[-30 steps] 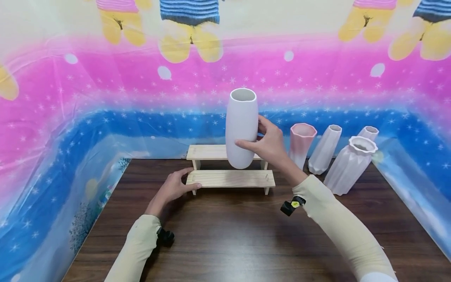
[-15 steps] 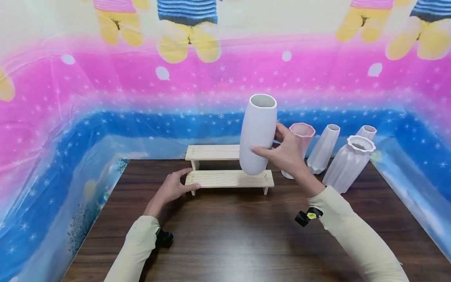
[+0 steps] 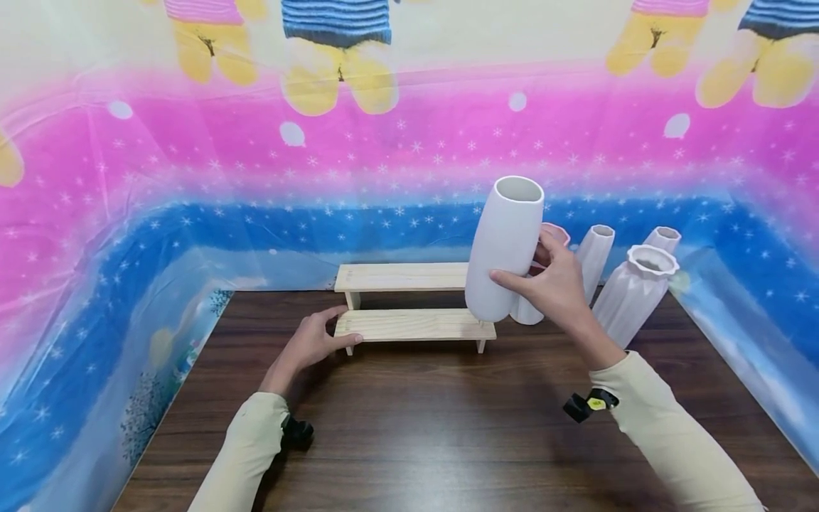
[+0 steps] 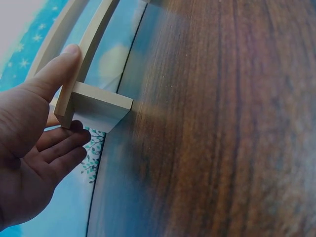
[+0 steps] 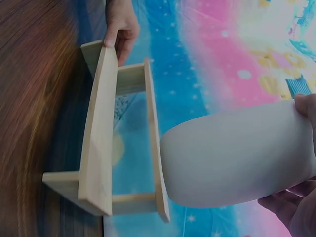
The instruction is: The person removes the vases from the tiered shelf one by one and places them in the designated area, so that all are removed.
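A smooth white vase is held in the air by my right hand, thumb on its near side and fingers round its right side. It leans slightly, mouth up, in front of the right end of a two-step wooden stand. My left hand grips the left end of the stand's lower step. In the left wrist view the thumb lies on top of the board, with the fingers below it. The right wrist view shows the vase's rounded base close to the stand's upper board.
Right of the stand, a pink-rimmed vase stands partly hidden behind the right hand. Beyond it are a slim white vase, a ruffled-rim white vase and another white vase. A printed cloth hangs behind the dark wooden table.
My right hand has carried the white vase to the right and slightly down, from over the stand's middle to its right end, tilting it a little. The left hand stays on the stand.
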Demonstrator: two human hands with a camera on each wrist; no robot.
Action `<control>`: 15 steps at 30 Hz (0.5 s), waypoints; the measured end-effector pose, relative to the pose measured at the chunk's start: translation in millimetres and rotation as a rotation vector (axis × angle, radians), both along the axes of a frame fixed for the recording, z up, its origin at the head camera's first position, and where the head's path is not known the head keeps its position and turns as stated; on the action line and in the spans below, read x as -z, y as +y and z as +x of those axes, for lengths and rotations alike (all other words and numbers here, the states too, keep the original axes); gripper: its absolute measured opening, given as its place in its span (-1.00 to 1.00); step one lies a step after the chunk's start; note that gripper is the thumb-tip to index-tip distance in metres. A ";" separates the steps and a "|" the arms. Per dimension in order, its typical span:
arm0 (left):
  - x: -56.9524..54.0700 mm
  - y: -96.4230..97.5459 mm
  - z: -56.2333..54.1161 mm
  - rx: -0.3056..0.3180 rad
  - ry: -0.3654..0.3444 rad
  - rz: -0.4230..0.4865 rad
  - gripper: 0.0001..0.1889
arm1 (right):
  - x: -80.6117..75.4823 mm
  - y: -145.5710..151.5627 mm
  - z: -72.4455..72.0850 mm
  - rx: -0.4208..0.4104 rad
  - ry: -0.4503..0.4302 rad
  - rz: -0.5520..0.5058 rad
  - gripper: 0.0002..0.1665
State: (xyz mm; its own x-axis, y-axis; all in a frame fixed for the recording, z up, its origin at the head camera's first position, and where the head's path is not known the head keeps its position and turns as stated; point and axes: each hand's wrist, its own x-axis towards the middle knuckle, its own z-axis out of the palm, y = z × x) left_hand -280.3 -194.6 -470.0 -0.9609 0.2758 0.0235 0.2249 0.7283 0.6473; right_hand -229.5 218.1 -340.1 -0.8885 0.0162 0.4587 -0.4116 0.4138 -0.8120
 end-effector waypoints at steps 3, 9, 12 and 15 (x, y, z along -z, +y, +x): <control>0.4 -0.1 0.0 0.001 -0.005 0.000 -0.08 | 2.3 7.0 2.8 0.020 -0.013 0.011 -0.07; 1.1 -1.4 -1.5 0.000 -0.013 0.006 -0.08 | 9.8 19.7 7.2 0.058 -0.034 0.020 -0.02; 0.8 -1.7 -1.6 -0.002 -0.011 0.004 -0.09 | 15.6 26.0 8.5 0.078 -0.032 0.021 -0.01; 0.4 -1.2 -1.5 0.000 -0.009 -0.001 -0.08 | 21.8 32.8 10.4 0.099 -0.040 0.017 -0.04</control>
